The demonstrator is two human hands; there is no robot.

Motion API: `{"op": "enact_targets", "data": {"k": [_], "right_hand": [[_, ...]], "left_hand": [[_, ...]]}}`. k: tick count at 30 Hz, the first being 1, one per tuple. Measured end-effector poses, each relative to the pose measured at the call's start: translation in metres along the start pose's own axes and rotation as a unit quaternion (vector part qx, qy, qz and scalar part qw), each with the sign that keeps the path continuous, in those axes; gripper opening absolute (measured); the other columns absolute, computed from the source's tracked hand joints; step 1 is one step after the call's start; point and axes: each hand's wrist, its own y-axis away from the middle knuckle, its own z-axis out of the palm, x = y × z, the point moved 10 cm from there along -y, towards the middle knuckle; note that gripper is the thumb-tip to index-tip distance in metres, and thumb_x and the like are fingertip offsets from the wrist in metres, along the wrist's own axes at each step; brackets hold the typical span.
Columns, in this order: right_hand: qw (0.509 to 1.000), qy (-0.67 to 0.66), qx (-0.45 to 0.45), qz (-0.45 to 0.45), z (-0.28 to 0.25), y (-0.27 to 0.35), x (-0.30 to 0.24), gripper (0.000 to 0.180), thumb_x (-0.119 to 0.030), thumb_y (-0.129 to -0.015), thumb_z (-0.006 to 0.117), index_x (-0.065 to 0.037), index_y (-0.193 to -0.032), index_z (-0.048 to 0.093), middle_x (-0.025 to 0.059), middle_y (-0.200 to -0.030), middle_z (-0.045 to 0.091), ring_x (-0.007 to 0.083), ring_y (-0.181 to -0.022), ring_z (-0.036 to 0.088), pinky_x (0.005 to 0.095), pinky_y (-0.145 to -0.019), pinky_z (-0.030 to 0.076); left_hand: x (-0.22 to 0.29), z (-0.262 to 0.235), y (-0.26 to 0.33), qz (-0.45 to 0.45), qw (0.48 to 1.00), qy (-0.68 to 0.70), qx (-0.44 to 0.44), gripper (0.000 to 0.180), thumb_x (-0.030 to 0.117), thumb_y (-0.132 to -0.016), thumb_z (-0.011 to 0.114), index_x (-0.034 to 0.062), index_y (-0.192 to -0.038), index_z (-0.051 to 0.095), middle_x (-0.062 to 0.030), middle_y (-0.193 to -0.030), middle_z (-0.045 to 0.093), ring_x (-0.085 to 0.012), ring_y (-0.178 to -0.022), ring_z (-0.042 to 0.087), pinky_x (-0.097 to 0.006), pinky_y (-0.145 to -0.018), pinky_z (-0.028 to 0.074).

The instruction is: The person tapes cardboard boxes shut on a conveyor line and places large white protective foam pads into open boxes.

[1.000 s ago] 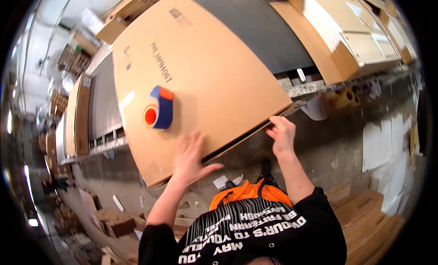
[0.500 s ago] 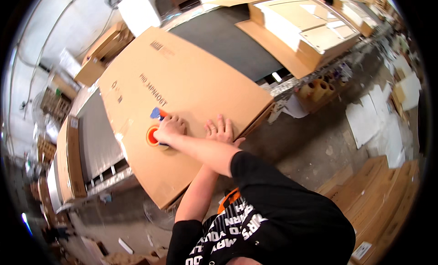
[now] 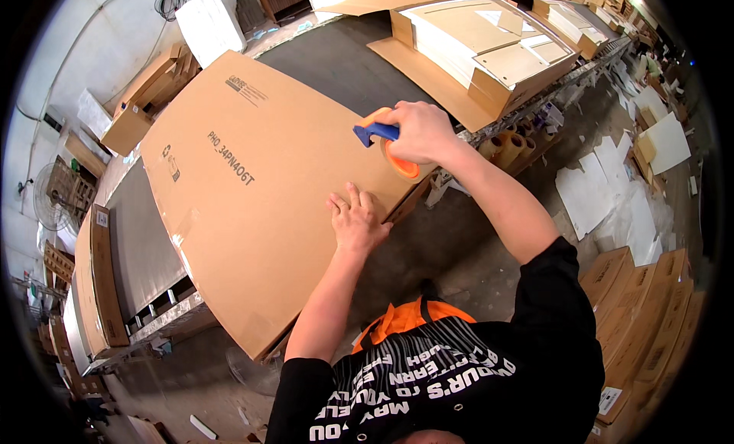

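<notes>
A large flat cardboard box (image 3: 283,215) lies on a conveyor in front of me, with clear tape (image 3: 177,238) shining along its left edge. My left hand (image 3: 355,221) rests on the top near the close edge, fingers spread, holding nothing. At the box's right end, my right hand (image 3: 424,131) is wrapped round the blue handle of a tape dispenser (image 3: 378,131). The dispenser's orange roll hub sits against the right corner of the box. Its underside is hidden by my hand.
An open carton packed with pale panels (image 3: 489,46) stands on the belt (image 3: 321,58) to the far right. More cartons (image 3: 103,276) sit at the left. White sheets (image 3: 604,188) litter the floor at right, near stacked flat boxes (image 3: 642,314). A fan (image 3: 57,196) stands far left.
My right hand has carried the tape dispenser from the left-middle of the box across to its right end, uncrossing my arms. My left hand stays spread on the top.
</notes>
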Motion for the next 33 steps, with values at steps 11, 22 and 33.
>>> {"op": "enact_targets", "data": {"k": [11,22,33], "right_hand": [[0.969,0.142,-0.202,0.006,0.139,0.135,0.095,0.042,-0.028,-0.064,0.067,-0.006,-0.099,0.075,0.0228,-0.108,0.065,0.0357,-0.097,0.069,0.0458,-0.082,0.058],[0.956,0.079,-0.281,0.002,0.282,0.13,0.108,0.045,-0.035,-0.076,0.067,-0.011,-0.113,0.072,0.013,-0.118,0.065,0.0298,-0.11,0.062,0.0376,-0.088,0.055],[0.968,-0.016,-0.124,0.216,0.244,0.238,0.138,0.048,-0.029,-0.069,0.069,-0.019,-0.116,0.072,0.0161,-0.115,0.062,0.0373,-0.095,0.068,0.0476,-0.084,0.056]], "left_hand": [[0.032,-0.011,-0.021,0.088,0.991,-0.055,-0.08,0.098,0.038,-0.073,0.081,0.0166,-0.154,0.031,-0.0132,-0.164,0.021,-0.0584,-0.138,0.034,-0.069,-0.105,0.037],[0.095,0.021,-0.036,0.169,0.915,-0.303,-0.205,0.071,0.028,-0.083,0.066,0.0486,-0.147,0.042,-0.0279,-0.164,0.007,-0.0675,-0.127,0.04,-0.067,-0.086,0.053],[0.011,0.018,0.038,0.202,0.977,-0.067,-0.03,0.079,0.022,-0.091,0.062,0.0228,-0.16,0.023,-0.0279,-0.163,0.015,-0.0643,-0.136,0.03,-0.072,-0.107,0.032]]}}
